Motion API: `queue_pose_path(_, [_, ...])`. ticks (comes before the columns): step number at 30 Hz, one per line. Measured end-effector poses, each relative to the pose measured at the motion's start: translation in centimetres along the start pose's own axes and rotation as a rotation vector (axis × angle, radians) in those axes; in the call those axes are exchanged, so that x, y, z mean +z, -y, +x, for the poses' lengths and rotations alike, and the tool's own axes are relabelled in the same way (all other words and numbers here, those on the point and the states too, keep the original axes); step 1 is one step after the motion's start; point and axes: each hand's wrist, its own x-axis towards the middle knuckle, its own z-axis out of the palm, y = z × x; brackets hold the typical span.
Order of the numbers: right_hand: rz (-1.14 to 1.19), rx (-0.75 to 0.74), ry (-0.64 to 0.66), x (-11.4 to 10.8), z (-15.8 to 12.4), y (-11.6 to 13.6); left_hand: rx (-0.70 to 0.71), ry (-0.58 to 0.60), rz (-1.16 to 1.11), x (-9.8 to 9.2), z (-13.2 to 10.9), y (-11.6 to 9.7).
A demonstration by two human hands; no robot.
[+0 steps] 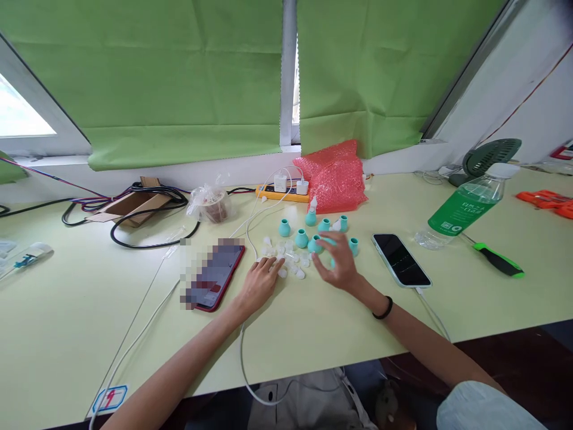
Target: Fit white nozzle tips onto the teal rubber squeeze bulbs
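Several small teal rubber bulbs [301,238] and a pile of small clear plastic caps [287,255] lie on the pale green table [89,298]. My left hand [260,282] rests palm down with its fingertips on the clear caps. To the right, my right hand [339,261] hovers over the teal bulbs, fingers curled around one teal bulb [332,243]; a black band sits on its wrist. One bulb with a clear nozzle [311,214] stands upright behind the group.
A red phone [215,276] lies left of my left hand, a dark phone [401,259] on a cable to the right. Further off: a green bottle [465,206], a green-handled screwdriver [496,259], red bubble wrap [333,176], a yellow power strip [282,192], black cables [147,197], a fan [486,156].
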Motion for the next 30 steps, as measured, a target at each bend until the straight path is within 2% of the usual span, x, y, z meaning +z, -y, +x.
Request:
queue_pose_path(2, [0.055,-0.091,0.241,0.6,-0.3,1.3,-0.013,-0.029,-0.072,0.0,0.1,0.1])
queue_pose_path(5, [0.029,-0.122,0.532,1.3,-0.8,2.6,-0.026,-0.123,-0.156,-0.3,0.2,0.4])
queue_pose_path(7, [-0.024,-0.102,0.641,1.6,-1.1,2.9,-0.028,-0.186,-0.152,-0.6,0.2,0.5])
queue_pose_path(10, [-0.075,-0.07,0.712,1.8,-1.3,2.7,-0.059,-0.225,-0.076,-1.2,0.3,0.7])
queue_pose_path(14, [-0.033,0.001,0.662,1.9,-1.6,2.3,-0.105,-0.178,0.033,-1.8,0.4,0.6])
queue_pose_path(21, [0.129,0.156,0.404,1.9,-1.9,2.1,-0.086,-0.055,0.073,-1.6,0.1,0.5])
queue_pose_path(24, [0.216,0.193,0.346,1.7,-1.8,2.1,-0.078,-0.06,0.026,-1.7,0.2,0.5])
queue_pose_path(27, [0.276,0.2,0.318,1.7,-1.8,2.3,-0.156,-0.093,0.037,-1.8,0.3,0.6])
queue_pose_path(30, [0.306,0.184,0.301,1.7,-1.9,2.4,-0.217,-0.073,0.098,-1.7,0.3,0.7])
